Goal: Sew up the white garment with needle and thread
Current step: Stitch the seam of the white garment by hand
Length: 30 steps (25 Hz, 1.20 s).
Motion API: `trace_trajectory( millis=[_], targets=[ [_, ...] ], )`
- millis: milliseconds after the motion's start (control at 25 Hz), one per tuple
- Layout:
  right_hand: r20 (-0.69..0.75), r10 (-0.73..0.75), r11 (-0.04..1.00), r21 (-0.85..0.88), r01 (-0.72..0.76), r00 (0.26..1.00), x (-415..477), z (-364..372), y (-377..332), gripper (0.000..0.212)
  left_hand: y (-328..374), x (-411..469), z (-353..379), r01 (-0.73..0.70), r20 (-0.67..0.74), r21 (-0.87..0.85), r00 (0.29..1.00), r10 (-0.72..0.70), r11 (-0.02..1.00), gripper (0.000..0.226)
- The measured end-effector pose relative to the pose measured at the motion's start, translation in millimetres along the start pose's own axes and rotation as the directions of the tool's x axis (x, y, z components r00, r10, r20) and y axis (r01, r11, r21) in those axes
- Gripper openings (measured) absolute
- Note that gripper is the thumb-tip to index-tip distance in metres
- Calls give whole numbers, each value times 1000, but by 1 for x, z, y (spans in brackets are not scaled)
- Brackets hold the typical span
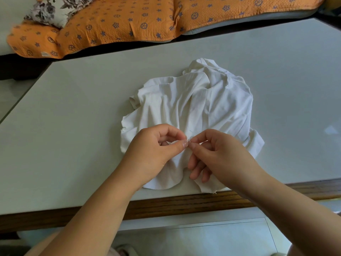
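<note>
Carefully: mid-frame, my left hand point(156, 146) pinches the white garment point(193, 100), my right hand point(219, 152) pinches the needle point(188, 139); fingertips nearly touching, one slip could prick me.

the needle point(188, 139) is showing only as a tiny glint just above the meeting fingertips; the right hand point(219, 154) is pinching over the rest of it. the thread is proving too fine to make out. the left hand point(153, 152) is gripping a fold of the garment point(193, 100), and both hands are covering the cloth under the fingers. far beyond the fingers, the orange quilt point(114, 24) and flowered pillow point(53, 10) are being cut by the top edge.
</note>
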State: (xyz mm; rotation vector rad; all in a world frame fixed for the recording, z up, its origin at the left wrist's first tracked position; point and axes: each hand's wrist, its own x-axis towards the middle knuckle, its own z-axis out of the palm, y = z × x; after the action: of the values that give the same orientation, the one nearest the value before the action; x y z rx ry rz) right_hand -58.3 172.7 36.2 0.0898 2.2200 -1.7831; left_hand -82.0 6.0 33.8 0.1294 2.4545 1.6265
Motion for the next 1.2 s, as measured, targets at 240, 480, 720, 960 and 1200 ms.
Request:
trace_trajectory(
  millis=[240,480,720,960,1200],
  targets=[
    [-20,-12,998,55,13,1000,-1,0,0,10,2,-1,0,-16,-12,28,1000,17,999,10],
    [-44,-48,992,113,53,998,2,0,1,10,-1,-3,7,-129,-41,210,989,141,969,20],
    [-101,-15,998,51,20,995,2,-5,-3,9,-3,0,6,-138,-22,226,989,147,964,13],
    [-275,-13,945,311,102,961,17,-31,-11,8,0,-1,4,-83,18,173,997,81,981,10],
    [-194,-127,687,691,227,973,21,-51,-24,16,2,-2,4,-52,53,134,998,45,990,9]
  ],
)
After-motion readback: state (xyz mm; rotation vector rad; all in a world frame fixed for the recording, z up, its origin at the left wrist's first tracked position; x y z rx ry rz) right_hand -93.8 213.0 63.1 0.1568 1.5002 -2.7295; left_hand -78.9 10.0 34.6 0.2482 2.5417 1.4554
